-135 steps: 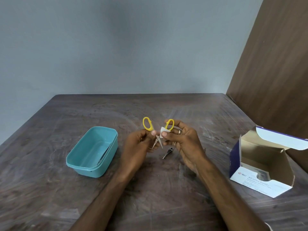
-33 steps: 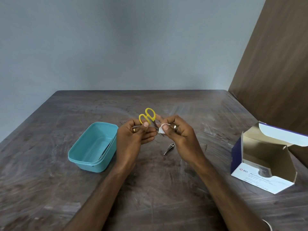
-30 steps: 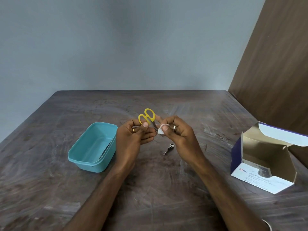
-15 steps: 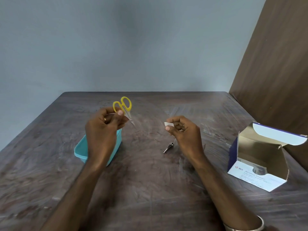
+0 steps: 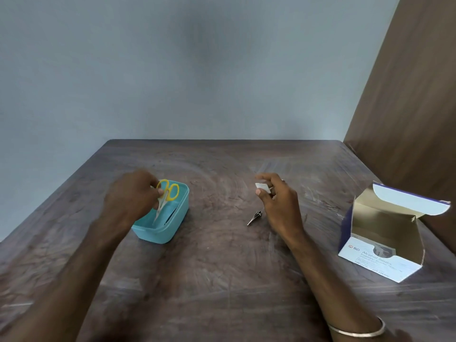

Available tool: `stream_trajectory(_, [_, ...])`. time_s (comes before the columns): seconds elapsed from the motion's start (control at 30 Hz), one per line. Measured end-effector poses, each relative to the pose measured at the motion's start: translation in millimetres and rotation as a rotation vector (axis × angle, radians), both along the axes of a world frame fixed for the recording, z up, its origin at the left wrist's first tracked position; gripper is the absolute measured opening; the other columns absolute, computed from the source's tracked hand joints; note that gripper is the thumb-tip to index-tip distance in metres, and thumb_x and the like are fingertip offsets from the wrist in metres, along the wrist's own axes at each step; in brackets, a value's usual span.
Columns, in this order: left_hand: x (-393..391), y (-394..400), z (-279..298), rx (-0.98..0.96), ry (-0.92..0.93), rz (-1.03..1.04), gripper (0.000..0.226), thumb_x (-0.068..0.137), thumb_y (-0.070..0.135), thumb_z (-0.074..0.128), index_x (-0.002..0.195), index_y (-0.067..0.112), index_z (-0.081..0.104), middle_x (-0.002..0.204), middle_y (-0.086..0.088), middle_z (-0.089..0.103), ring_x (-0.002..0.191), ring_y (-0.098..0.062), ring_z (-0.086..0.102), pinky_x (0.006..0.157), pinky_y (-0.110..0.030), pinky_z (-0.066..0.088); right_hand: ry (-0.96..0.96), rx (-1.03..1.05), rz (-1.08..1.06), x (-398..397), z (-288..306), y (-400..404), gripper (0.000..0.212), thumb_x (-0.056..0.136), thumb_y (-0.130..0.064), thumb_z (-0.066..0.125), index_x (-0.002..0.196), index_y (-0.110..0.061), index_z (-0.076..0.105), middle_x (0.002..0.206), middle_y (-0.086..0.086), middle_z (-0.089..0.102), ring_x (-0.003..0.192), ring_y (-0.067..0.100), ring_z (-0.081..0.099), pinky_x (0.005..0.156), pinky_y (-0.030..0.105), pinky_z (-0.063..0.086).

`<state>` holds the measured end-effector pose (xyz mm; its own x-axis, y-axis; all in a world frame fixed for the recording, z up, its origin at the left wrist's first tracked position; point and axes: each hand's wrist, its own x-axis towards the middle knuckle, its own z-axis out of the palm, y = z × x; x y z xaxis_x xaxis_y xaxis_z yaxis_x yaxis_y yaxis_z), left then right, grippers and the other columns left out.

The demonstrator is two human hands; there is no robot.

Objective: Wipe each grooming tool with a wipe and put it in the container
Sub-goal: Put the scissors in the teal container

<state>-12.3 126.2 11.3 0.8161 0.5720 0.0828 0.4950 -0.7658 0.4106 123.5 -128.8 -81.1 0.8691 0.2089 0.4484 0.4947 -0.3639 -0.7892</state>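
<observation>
On the dark wooden table (image 5: 222, 267) a small metal nail clipper (image 5: 254, 217) lies. The right hand (image 5: 278, 201) pinches a white folded wipe (image 5: 262, 187). The left hand (image 5: 133, 196) holds yellow-handled small scissors (image 5: 165, 197), tips down inside the teal plastic container (image 5: 172, 228).

Dim, even light; soft shadows; left hand (image 5: 130, 196) motion-blurred; edges bowed.

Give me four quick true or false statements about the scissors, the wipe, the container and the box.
1. The left hand holds the scissors over the container. True.
2. The right hand is empty. False: it pinches the wipe.
3. A small metal tool lies on the table. True.
4. The box is closed. False: its flap is open.
</observation>
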Motion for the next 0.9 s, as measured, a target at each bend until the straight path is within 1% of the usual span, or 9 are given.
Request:
stream_trajectory(0.2, [10.7, -4.8, -11.2, 0.050, 0.180, -0.018, 0.020, 0.088, 0.023, 0.068, 0.072, 0.014, 0.076, 0.062, 0.002, 0.073, 0.068, -0.017, 0.069, 0.071, -0.033, 0.055, 0.017, -0.011, -0.027, 1.6, -1.5, -1.4, 0.030, 0.089, -0.014, 0.070, 0.118, -0.023, 0.068, 0.106, 0.000, 0.071, 0.088, 0.012, 0.063, 0.078, 0.033, 0.055])
stream_trajectory(0.3, [14.8, -8.2, -14.2, 0.087, 0.251, -0.022, 0.020, 0.088, 0.024, 0.068, 0.073, 0.014, 0.077, 0.065, 0.001, 0.073, 0.069, -0.017, 0.068, 0.065, -0.030, 0.053, 0.022, -0.012, -0.026, 1.9, -2.2, -1.8, 0.030, 0.089, -0.015, 0.071, 0.117, -0.025, 0.068, 0.103, 0.001, 0.071, 0.086, 0.012, 0.063, 0.076, 0.033, 0.055])
stream_trajectory(0.4, [18.0, -10.8, -14.8, 0.088, 0.276, -0.029, 0.019, 0.089, 0.026, 0.068, 0.079, 0.014, 0.079, 0.069, 0.000, 0.074, 0.069, -0.016, 0.068, 0.065, -0.031, 0.053, 0.028, -0.015, -0.026, 2.4, -2.7, -2.0, 0.029, 0.089, -0.016, 0.071, 0.116, -0.027, 0.068, 0.100, 0.001, 0.071, 0.083, 0.012, 0.063, 0.074, 0.032, 0.056])
stream_trajectory(0.5, [18.4, -12.2, -13.8, 0.063, 0.278, -0.025, 0.020, 0.091, 0.026, 0.066, 0.083, 0.013, 0.079, 0.066, 0.001, 0.074, 0.060, -0.014, 0.066, 0.064, -0.030, 0.055, 0.025, -0.005, -0.021, 1.4, -1.3, -2.6, 0.030, 0.088, -0.016, 0.073, 0.115, -0.025, 0.068, 0.098, -0.002, 0.070, 0.079, 0.006, 0.061, 0.072, 0.027, 0.055])
stream_trajectory(0.57, [18.1, -12.4, -13.7, 0.062, 0.292, -0.019, 0.020, 0.091, 0.023, 0.065, 0.083, 0.011, 0.079, 0.066, -0.001, 0.074, 0.053, -0.014, 0.065, 0.061, -0.030, 0.058, 0.029, 0.020, -0.021, 1.2, -1.1, -2.9, 0.029, 0.085, -0.016, 0.076, 0.112, -0.026, 0.070, 0.093, -0.006, 0.071, 0.075, 0.000, 0.061, 0.071, 0.026, 0.055])
stream_trajectory(0.67, [20.0, -9.2, -14.2, 0.104, 0.316, -0.005, 0.018, 0.089, 0.022, 0.066, 0.079, 0.010, 0.075, 0.069, -0.004, 0.074, 0.058, -0.019, 0.069, 0.065, -0.035, 0.060, 0.051, 0.057, -0.036, 3.7, -3.3, -2.1, 0.019, 0.080, -0.019, 0.080, 0.096, -0.028, 0.073, 0.083, -0.010, 0.074, 0.073, 0.003, 0.067, 0.069, 0.034, 0.058])
stream_trajectory(0.73, [19.5, -9.9, -13.4, 0.189, 0.280, 0.017, 0.018, 0.090, 0.027, 0.065, 0.081, 0.013, 0.071, 0.074, -0.003, 0.072, 0.064, -0.021, 0.068, 0.066, -0.035, 0.059, 0.063, 0.085, -0.039, 5.0, -4.3, -1.8, 0.013, 0.079, -0.021, 0.082, 0.087, -0.028, 0.074, 0.078, -0.012, 0.074, 0.072, 0.005, 0.069, 0.069, 0.037, 0.059])
stream_trajectory(0.8, [16.8, -15.8, -10.2, 0.308, 0.186, 0.039, 0.018, 0.093, 0.029, 0.060, 0.090, 0.014, 0.070, 0.082, -0.004, 0.070, 0.071, -0.022, 0.064, 0.064, -0.032, 0.050, 0.073, 0.099, -0.038, 5.6, -4.7, -2.0, 0.010, 0.080, -0.022, 0.081, 0.085, -0.028, 0.075, 0.077, -0.016, 0.074, 0.072, 0.004, 0.069, 0.069, 0.038, 0.059])
stream_trajectory(0.9, [10.9, -41.5, 1.0, 0.394, 0.008, 0.030, 0.020, 0.094, 0.031, 0.059, 0.096, 0.014, 0.071, 0.096, -0.012, 0.071, 0.086, -0.034, 0.065, 0.067, -0.034, 0.043, 0.070, 0.098, -0.047, 7.1, -6.1, -2.5, 0.012, 0.080, -0.027, 0.079, 0.086, -0.035, 0.072, 0.076, -0.017, 0.073, 0.070, 0.006, 0.069, 0.066, 0.041, 0.059])
